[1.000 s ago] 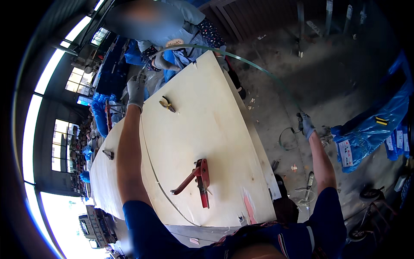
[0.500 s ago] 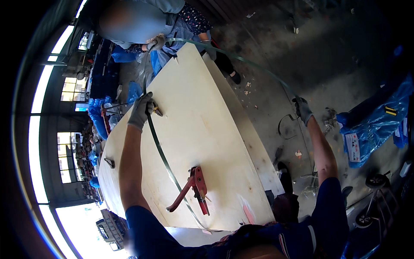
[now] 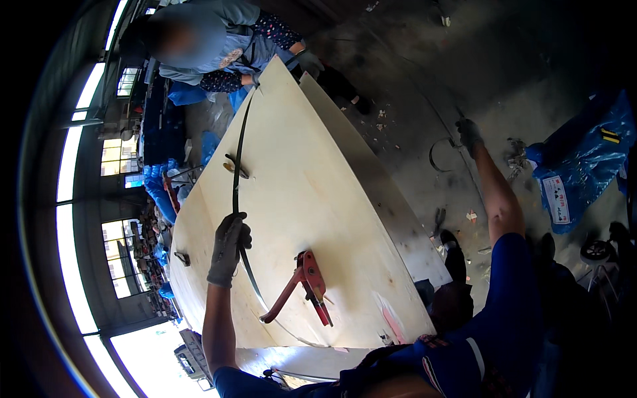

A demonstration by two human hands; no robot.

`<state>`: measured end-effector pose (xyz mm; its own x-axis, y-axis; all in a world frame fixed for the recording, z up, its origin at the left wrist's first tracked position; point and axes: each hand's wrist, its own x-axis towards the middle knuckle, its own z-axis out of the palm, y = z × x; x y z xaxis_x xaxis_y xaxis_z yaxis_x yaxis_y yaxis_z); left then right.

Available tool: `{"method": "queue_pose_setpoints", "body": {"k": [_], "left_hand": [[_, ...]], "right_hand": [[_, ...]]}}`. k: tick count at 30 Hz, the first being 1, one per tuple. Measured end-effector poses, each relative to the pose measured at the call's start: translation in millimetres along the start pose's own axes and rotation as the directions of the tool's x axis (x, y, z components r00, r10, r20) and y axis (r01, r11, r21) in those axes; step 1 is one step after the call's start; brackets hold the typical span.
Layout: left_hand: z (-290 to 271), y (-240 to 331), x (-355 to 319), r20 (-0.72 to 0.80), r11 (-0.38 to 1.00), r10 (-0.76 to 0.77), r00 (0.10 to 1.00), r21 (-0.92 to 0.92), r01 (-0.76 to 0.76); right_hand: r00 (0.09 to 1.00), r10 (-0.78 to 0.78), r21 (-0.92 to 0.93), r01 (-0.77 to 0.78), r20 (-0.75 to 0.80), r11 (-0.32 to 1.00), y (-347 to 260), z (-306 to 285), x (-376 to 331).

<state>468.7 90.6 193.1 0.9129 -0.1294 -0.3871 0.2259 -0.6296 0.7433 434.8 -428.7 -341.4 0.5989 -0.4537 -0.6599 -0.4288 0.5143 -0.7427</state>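
Note:
My left hand [image 3: 229, 242], in a grey glove, is closed around a long dark green strap [image 3: 237, 179] that runs over a pale plywood panel [image 3: 312, 179]. Out to the right, over the floor, my gloved right hand [image 3: 470, 134] is closed on a strap end, with a loose curl hanging beside it. A red strapping tensioner [image 3: 307, 278] with a long handle lies on the near part of the panel. Under the strap, beyond my left hand, are pliers [image 3: 239, 167] with yellowish handles. At the panel's left edge sits a small dark tool [image 3: 182, 259].
A co-worker [image 3: 219, 53] stands at the far corner, with gloved hands [image 3: 310, 63] at the panel and strap. Blue plastic wrapping [image 3: 584, 172] lies on the floor at the right. Scraps [image 3: 381, 119] litter the concrete. A wheeled cart [image 3: 597, 252] stands at the lower right.
My left hand has slid nearer along the strap. The strap between the co-worker and my right hand no longer arches through the air. The co-worker's hands have come down to the panel corner.

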Motion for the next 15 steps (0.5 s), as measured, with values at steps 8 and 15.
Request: {"method": "queue_pose_setpoints", "body": {"k": [8,15], "left_hand": [[32,-15,65,0.09,0.99,-0.09,0.992,0.118,0.079],[20,3,31,0.129,0.958,-0.272,0.954,-0.057,0.28]], "right_hand": [[0.963,0.246,-0.437,-0.177,0.108,0.882,185,2,-78],[0.89,0.432,-0.392,-0.35,0.142,0.851,265,-43,-131]]}}
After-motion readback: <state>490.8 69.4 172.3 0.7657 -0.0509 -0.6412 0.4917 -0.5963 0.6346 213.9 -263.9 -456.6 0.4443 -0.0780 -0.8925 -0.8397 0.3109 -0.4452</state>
